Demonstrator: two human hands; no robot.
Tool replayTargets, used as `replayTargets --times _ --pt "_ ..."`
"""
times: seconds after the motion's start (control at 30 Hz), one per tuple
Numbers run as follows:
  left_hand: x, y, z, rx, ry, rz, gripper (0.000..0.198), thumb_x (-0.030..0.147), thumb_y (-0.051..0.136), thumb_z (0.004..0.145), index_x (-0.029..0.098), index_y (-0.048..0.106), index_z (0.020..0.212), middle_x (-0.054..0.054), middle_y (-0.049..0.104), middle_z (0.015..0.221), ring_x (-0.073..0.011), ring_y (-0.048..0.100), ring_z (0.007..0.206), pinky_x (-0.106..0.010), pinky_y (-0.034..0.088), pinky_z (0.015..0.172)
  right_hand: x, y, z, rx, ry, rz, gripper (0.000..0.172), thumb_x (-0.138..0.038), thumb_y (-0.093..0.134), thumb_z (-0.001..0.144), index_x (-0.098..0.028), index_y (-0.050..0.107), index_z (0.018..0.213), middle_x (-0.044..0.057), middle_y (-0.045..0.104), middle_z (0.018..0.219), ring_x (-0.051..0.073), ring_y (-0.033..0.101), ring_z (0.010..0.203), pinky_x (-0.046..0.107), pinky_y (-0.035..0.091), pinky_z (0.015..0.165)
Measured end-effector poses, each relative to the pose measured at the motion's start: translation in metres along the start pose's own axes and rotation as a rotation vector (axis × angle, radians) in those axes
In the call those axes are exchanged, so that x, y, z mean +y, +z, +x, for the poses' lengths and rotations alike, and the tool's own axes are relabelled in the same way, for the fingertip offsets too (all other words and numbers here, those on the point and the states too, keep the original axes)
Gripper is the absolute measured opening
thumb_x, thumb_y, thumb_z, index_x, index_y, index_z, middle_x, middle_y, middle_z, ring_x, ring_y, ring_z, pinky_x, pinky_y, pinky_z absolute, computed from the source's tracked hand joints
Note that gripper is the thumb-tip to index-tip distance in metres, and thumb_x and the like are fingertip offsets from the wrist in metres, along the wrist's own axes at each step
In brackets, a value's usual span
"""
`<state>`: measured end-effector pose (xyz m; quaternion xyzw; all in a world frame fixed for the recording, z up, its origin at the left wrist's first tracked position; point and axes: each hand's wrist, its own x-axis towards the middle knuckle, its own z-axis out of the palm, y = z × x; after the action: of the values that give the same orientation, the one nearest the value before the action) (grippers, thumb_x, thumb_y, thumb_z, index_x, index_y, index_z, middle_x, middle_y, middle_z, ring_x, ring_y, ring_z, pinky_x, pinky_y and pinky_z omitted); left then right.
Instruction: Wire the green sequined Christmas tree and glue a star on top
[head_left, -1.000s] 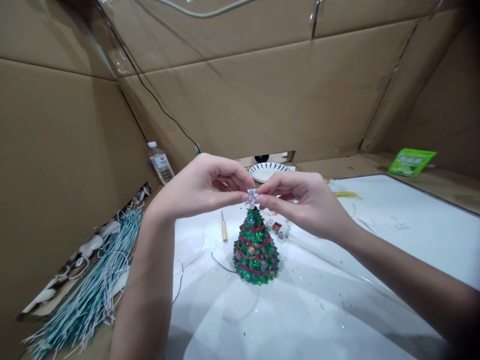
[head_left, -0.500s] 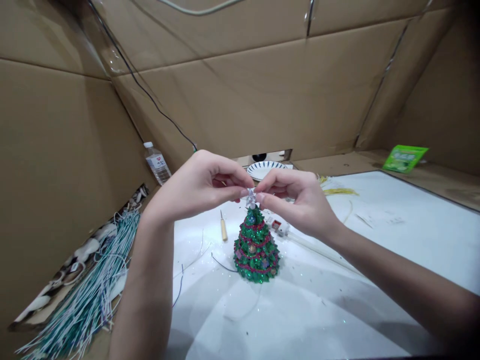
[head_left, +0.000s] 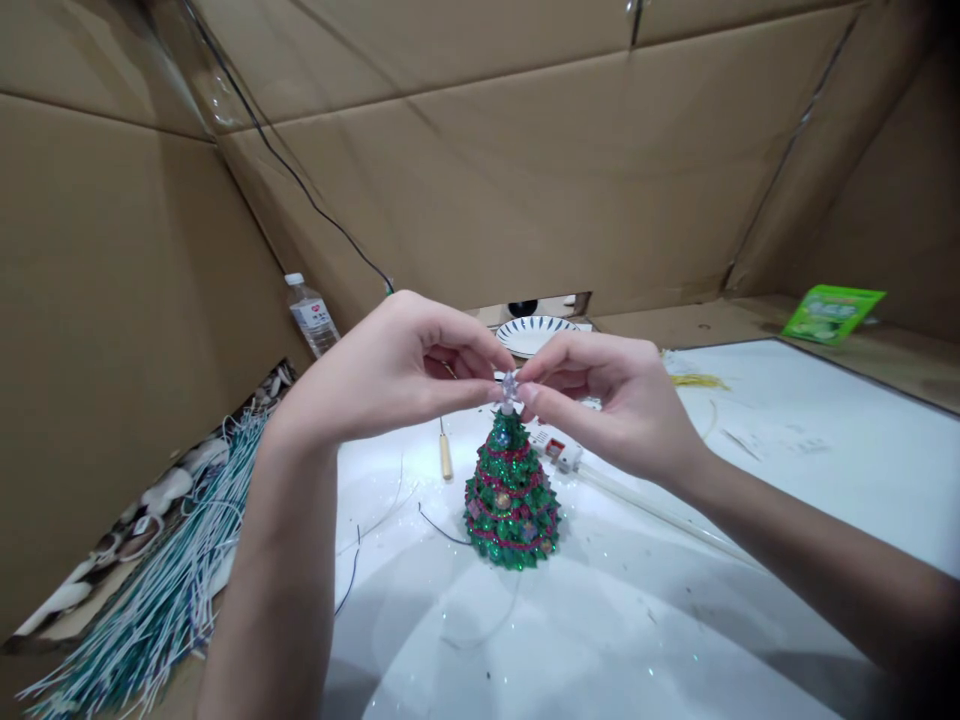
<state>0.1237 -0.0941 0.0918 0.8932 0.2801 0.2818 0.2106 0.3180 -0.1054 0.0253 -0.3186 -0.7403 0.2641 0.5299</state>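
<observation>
A small green beaded Christmas tree (head_left: 513, 500) with red garlands and tiny ornaments stands upright on the white tabletop. At its tip sits a clear, pale star (head_left: 509, 388). My left hand (head_left: 420, 365) pinches the star's left side between thumb and fingertips. From the other side, the thumb and fingers of my right hand (head_left: 600, 390) close on it too. The fingertips cover part of the star's edges. A dark thin wire (head_left: 442, 525) runs out from the tree's lower left.
Behind the tree lie a wooden-handled awl (head_left: 446, 457), a white plug-like piece (head_left: 556, 450) with a cable, and a striped plate (head_left: 532, 335). Bundled green and white wires (head_left: 172, 570) lie left, near a water bottle (head_left: 311, 318). A green packet (head_left: 832, 313) stands far right.
The view has shifted slightly. Both hands stay at the treetop with their grip on the star, which now shows more upright with a white base visible under it.
</observation>
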Motion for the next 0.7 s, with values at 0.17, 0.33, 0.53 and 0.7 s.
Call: replayTargets --times 0.17,0.33,0.53,0.7 --pt "-0.0019 -0.0005 -0.0002 -0.004 -0.005 0.007 0.012 0.022 0.073 0.075 0.017 0.074 0.086 -0.002 0.073 0.074 -0.0128 0.066 0.066 -0.021 0.053 0.057 -0.0007 -0.0014 0.0004 -0.023 -0.009 -0.017 0.011 -0.027 0.07 0.078 -0.017 0.068 0.083 0.002 0.068 0.074 0.013 0.065 0.061 0.025 0.055 0.053" --pt "-0.0029 -0.0021 0.0003 -0.024 0.007 0.028 0.012 0.023 0.072 0.076 0.018 0.074 0.086 -0.002 0.073 0.074 -0.013 0.066 0.065 -0.02 0.052 0.056 -0.0012 -0.0029 0.001 -0.036 -0.034 -0.045 0.012 -0.028 0.07 0.078 -0.016 0.071 0.082 0.002 0.069 0.071 0.012 0.063 0.059 0.024 0.054 0.051" --pt "-0.0024 -0.0039 0.0004 -0.058 -0.005 0.041 0.012 0.023 0.069 0.078 0.015 0.072 0.086 -0.003 0.073 0.076 -0.0127 0.067 0.069 -0.019 0.053 0.06 -0.0016 -0.0044 0.0022 -0.066 -0.058 -0.026 0.013 -0.027 0.071 0.078 -0.015 0.071 0.082 0.001 0.068 0.071 0.011 0.064 0.059 0.021 0.054 0.05" --pt "-0.0025 -0.0043 0.0014 -0.059 -0.006 0.018 0.01 0.02 0.067 0.079 0.016 0.071 0.087 -0.002 0.073 0.077 -0.0114 0.068 0.071 -0.017 0.053 0.062 -0.0039 -0.0045 0.0022 -0.063 -0.059 -0.044 0.01 -0.023 0.072 0.076 -0.013 0.069 0.08 0.001 0.067 0.069 0.01 0.063 0.057 0.019 0.053 0.048"
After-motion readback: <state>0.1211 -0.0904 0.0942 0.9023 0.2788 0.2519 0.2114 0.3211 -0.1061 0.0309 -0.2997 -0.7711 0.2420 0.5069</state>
